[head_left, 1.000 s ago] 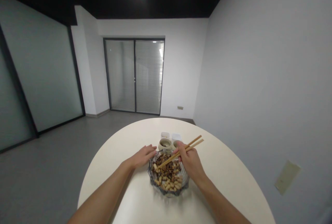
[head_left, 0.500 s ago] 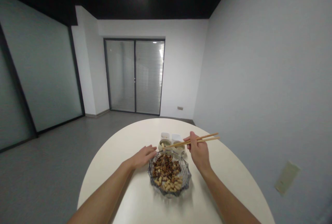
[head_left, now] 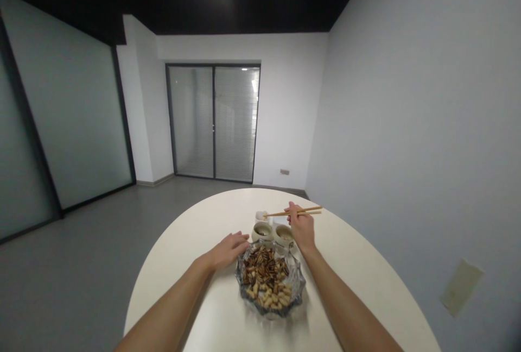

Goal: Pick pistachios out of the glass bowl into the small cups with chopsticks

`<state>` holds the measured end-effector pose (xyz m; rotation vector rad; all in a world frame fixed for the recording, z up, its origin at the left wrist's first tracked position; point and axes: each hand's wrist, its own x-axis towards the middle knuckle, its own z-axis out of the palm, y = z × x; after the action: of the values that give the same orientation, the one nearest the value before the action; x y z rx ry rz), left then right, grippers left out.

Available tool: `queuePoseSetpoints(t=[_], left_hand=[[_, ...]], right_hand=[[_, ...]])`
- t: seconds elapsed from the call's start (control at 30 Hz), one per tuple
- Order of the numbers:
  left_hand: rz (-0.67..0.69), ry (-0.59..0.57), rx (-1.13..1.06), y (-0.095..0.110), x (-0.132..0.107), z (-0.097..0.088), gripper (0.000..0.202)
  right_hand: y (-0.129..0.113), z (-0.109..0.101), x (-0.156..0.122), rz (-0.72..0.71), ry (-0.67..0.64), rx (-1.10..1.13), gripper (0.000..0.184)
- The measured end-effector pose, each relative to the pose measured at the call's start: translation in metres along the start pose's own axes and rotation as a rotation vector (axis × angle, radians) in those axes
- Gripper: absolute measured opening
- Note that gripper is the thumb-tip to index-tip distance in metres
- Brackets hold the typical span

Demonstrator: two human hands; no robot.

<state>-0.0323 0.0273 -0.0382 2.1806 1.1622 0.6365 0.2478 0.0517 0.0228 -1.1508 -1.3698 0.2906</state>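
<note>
My right hand [head_left: 300, 227] is shut on a pair of wooden chopsticks [head_left: 293, 213] held level, their tips reaching a small white cup [head_left: 260, 216] at the back. Behind the ceramic cups [head_left: 262, 231] stands a second small white container [head_left: 279, 222]. My left hand [head_left: 230, 250] lies open on the table beside a faceted glass bowl [head_left: 298, 281], its fingertips near the rim. The bowl holds striped sunflower seeds [head_left: 262, 268] and peanuts in their shells [head_left: 271, 297].
The bowl and cups stand on a round cream table [head_left: 220, 319] with a curved edge. Beyond it lie a grey floor [head_left: 101, 254], a glass door with blinds [head_left: 214, 124], and a frosted glass partition [head_left: 69, 113]. A white wall [head_left: 391, 124] rises close on the right.
My right hand has moved from over the bowl, out to the right, then back past the cups. The chopsticks now lie level by the small white cup. My left hand has barely moved.
</note>
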Motion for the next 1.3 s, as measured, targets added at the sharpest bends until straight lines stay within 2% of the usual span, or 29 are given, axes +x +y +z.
queuePoseSetpoints(t=[0.2,0.33,0.43,0.57,0.7,0.77,0.93,1.03,1.3], left_hand=[[0.01,0.002,0.008,-0.001,0.002,0.0,0.065],[-0.011,-0.002,0.022,0.0,0.001,0.001,0.07],[-0.016,0.0,0.021,0.001,0.001,0.001,0.072],[-0.008,0.015,0.002,0.001,0.0,0.001,0.072],[-0.008,0.016,0.01,0.002,0.0,0.002,0.071],[-0.011,0.013,0.02,0.002,0.001,0.002,0.072],[-0.003,0.023,0.011,0.0,0.002,0.003,0.07],[-0.005,0.023,0.008,0.0,0.001,0.003,0.07],[0.0,0.018,0.018,0.001,0.001,0.003,0.07]], right_hand=[[0.002,-0.003,-0.005,0.005,-0.051,-0.028,0.076],[-0.016,-0.017,-0.011,-0.005,-0.02,0.045,0.076],[-0.032,-0.028,-0.022,-0.033,-0.05,0.091,0.074],[-0.042,-0.041,-0.045,-0.026,-0.172,0.195,0.073],[-0.042,-0.05,-0.064,-0.095,-0.433,0.219,0.069],[-0.042,-0.052,-0.069,-0.148,-0.498,0.199,0.065],[-0.047,-0.051,-0.072,-0.273,-0.538,0.104,0.057],[-0.048,-0.051,-0.071,-0.301,-0.543,0.057,0.055],[-0.037,-0.041,-0.075,-0.183,-0.54,0.025,0.049]])
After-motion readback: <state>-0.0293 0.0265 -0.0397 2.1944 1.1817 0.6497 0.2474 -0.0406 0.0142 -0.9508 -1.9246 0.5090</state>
